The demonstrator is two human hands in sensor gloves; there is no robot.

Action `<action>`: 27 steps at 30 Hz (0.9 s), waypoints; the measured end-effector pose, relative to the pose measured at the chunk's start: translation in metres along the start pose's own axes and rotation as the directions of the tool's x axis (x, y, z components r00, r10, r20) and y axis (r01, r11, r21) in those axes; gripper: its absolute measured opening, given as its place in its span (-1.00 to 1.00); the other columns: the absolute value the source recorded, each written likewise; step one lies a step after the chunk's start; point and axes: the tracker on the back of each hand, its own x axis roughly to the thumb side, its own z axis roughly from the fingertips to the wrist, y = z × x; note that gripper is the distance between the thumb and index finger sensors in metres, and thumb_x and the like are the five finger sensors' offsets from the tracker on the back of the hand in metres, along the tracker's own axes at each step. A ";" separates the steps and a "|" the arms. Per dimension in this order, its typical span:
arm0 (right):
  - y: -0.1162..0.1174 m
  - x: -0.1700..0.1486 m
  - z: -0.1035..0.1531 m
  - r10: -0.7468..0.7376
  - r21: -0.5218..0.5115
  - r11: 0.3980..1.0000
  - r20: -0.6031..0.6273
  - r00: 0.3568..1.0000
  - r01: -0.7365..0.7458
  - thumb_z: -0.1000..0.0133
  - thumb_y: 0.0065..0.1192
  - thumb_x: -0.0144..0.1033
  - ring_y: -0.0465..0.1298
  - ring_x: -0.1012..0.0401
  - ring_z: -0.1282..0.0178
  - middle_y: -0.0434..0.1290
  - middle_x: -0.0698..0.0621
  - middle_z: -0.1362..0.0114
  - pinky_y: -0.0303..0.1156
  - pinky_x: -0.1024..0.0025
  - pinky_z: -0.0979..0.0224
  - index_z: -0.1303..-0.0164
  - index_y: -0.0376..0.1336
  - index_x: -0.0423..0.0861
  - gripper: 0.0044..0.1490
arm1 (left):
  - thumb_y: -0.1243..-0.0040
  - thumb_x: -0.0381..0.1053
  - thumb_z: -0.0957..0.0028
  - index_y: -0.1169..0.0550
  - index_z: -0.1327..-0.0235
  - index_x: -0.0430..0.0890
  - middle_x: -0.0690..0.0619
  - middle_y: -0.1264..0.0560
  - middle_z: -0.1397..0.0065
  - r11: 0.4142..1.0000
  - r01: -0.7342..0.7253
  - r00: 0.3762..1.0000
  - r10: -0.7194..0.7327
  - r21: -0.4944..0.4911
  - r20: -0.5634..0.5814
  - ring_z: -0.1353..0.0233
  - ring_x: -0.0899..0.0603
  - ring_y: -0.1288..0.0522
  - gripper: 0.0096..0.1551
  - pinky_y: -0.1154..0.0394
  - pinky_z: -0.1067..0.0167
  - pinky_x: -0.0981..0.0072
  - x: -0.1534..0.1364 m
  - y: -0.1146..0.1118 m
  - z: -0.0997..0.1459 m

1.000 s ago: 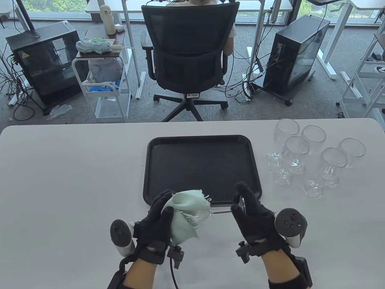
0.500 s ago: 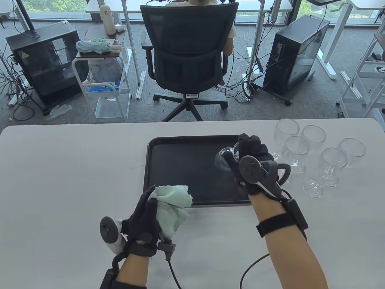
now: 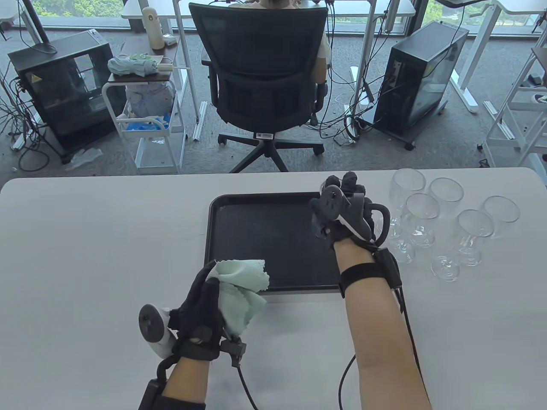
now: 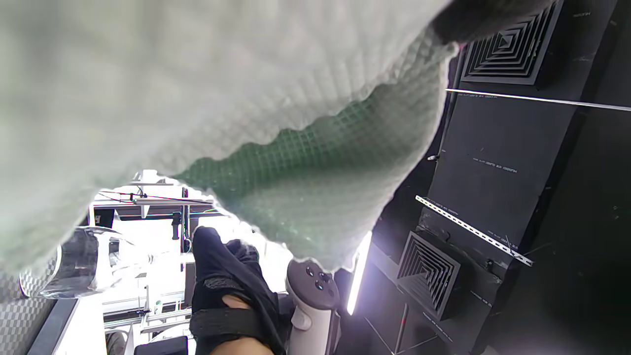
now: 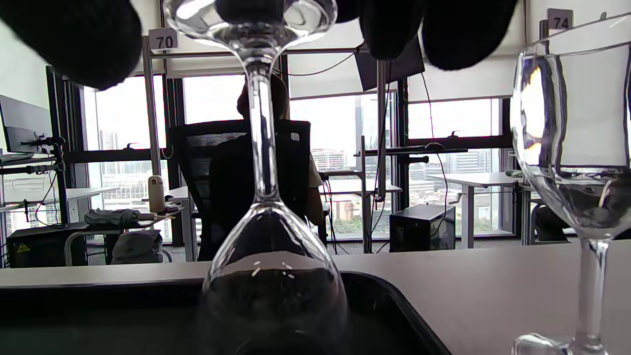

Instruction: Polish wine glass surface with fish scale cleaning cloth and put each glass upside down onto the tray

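Observation:
My right hand (image 3: 343, 188) hovers over the far right corner of the black tray (image 3: 239, 222) and grips a wine glass (image 3: 319, 225) by its foot. The glass hangs upside down: in the right wrist view the stem (image 5: 261, 148) runs down to the bowl (image 5: 273, 296) low over the tray (image 5: 88, 301). Whether the rim touches the tray is hidden. My left hand (image 3: 205, 294) rests at the tray's front left corner, holding the pale green cloth (image 3: 237, 288) bunched in its fingers. That cloth (image 4: 197, 98) fills most of the left wrist view.
Several upright wine glasses (image 3: 423, 209) stand on the white table (image 3: 85, 239) just right of the tray, close to my right wrist; one glass (image 5: 567, 148) shows near in the right wrist view. An office chair (image 3: 260, 77) with a seated person is beyond the far edge.
My right hand took the glass from the cloth at the tray's front edge, turned it upside down and carried it to the tray's far right corner. My left hand kept the cloth.

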 end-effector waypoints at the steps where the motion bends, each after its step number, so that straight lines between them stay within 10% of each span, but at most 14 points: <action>1: 0.002 -0.001 0.000 0.006 0.021 1.000 -0.016 1.000 -0.005 -0.01 0.28 0.45 -0.01 -0.22 -0.66 -0.27 -0.11 -0.73 0.21 -0.25 -0.49 -0.63 -0.11 0.21 0.10 | -0.06 0.34 -0.22 -0.44 -0.43 0.08 -0.03 -0.28 -0.63 1.000 0.001 1.000 -0.001 0.000 -0.001 -0.54 -0.30 -0.32 -0.39 -0.44 -0.32 -0.32 0.000 0.000 0.000; 6: -0.004 -0.004 0.013 0.005 -0.052 0.999 0.057 0.998 -0.002 -0.01 0.27 0.47 -0.06 -0.23 -0.66 -0.43 -0.10 -0.68 0.20 -0.24 -0.51 -0.55 -0.40 0.32 0.23 | -0.06 0.34 -0.22 -0.44 -0.44 0.08 -0.03 -0.27 -0.63 1.000 -0.001 1.000 0.001 -0.001 -0.002 -0.55 -0.30 -0.32 -0.39 -0.44 -0.32 -0.33 0.000 0.001 -0.001; 13: -0.020 -0.032 0.079 -0.298 -0.083 0.944 0.202 0.933 0.320 -0.02 0.28 0.40 0.36 -0.14 -0.49 0.20 -0.10 -0.64 0.43 -0.09 -0.37 -0.53 0.13 0.07 -0.03 | -0.05 0.34 -0.22 -0.44 -0.44 0.09 -0.03 -0.28 -0.63 1.000 0.011 1.000 -0.011 -0.010 0.007 -0.54 -0.30 -0.33 -0.40 -0.45 -0.31 -0.33 0.000 -0.001 -0.001; 19: 0.023 -0.129 0.129 -0.599 0.049 0.791 -0.135 0.789 0.609 -0.04 0.28 0.37 0.55 -0.09 -0.28 0.43 -0.11 -0.48 0.53 -0.02 -0.25 -0.38 0.30 0.03 -0.15 | -0.04 0.34 -0.22 -0.44 -0.44 0.09 -0.03 -0.29 -0.62 1.000 0.008 1.000 -0.007 -0.011 0.020 -0.54 -0.30 -0.33 -0.40 -0.45 -0.31 -0.33 0.000 0.000 -0.001; 23: 0.045 -0.199 0.160 -0.772 -0.084 0.580 -0.373 0.514 0.811 -0.09 0.31 0.26 0.34 -0.22 -0.42 0.22 -0.24 -0.59 0.36 -0.16 -0.35 -0.52 0.14 -0.06 -0.08 | -0.03 0.33 -0.23 -0.43 -0.45 0.09 -0.03 -0.29 -0.63 1.000 -0.010 1.000 0.011 -0.005 0.028 -0.54 -0.30 -0.33 -0.40 -0.44 -0.32 -0.33 0.001 0.003 -0.001; 27: 0.054 -0.251 0.177 -0.703 -0.230 0.656 -0.534 0.470 0.719 -0.11 0.21 0.34 0.11 -0.23 -0.53 -0.11 -0.27 -0.65 0.20 -0.21 -0.45 -0.58 -0.31 -0.07 0.19 | -0.03 0.33 -0.23 -0.43 -0.45 0.10 -0.03 -0.29 -0.63 1.000 -0.018 0.999 0.018 0.000 0.030 -0.54 -0.30 -0.33 -0.40 -0.44 -0.32 -0.32 0.001 0.003 0.000</action>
